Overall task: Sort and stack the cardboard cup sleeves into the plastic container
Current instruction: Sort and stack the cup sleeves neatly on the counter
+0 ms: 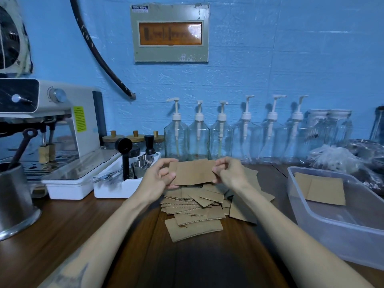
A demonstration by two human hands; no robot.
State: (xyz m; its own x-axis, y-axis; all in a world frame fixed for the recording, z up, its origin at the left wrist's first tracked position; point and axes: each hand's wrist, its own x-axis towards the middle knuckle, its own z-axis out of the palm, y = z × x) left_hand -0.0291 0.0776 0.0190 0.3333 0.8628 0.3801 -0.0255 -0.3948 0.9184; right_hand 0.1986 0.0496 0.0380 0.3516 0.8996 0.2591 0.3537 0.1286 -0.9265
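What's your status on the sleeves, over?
Left hand and right hand grip one sleeve above the pile. Container holds sleeves. Nothing blocking.

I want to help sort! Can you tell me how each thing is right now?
Flat brown cardboard cup sleeve: held up by both hands.
Left hand: pinching the sleeve's left end.
Right hand: pinching its right end.
Messy pile of brown cardboard sleeves: unsorted on the wooden table.
Clear plastic container: open, sleeves lying flat inside.
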